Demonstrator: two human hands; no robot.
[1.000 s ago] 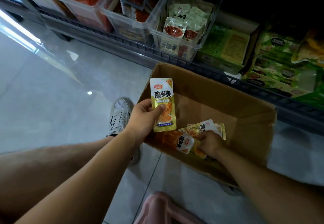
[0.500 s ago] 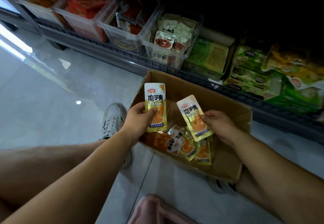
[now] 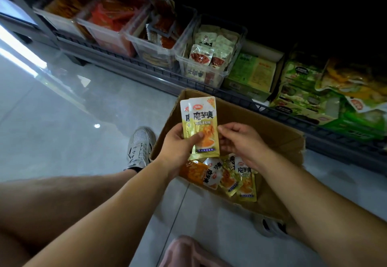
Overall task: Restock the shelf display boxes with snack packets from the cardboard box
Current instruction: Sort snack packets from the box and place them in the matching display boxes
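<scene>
An open cardboard box [image 3: 278, 137] sits on the floor before the low shelf, with several yellow snack packets [image 3: 230, 177] lying loose inside. My left hand [image 3: 178, 147] grips two yellow packets [image 3: 204, 124] stacked upright above the box. My right hand [image 3: 240, 141] touches the right edge of that stack with its fingertips. On the shelf stand clear display boxes, one with white-and-red packets [image 3: 211, 53], others with red packets [image 3: 161, 30].
A green carton [image 3: 251, 74] and green display boxes with bags [image 3: 326, 91] fill the shelf's right side. The shelf's front rail [image 3: 146, 72] runs across. My grey shoe [image 3: 140, 147] rests left of the box; another shoe [image 3: 270, 227] shows under its right corner.
My right hand lifted a packet from the box and brought it left onto the packet in my left hand. The two packets are now stacked in my left hand.
</scene>
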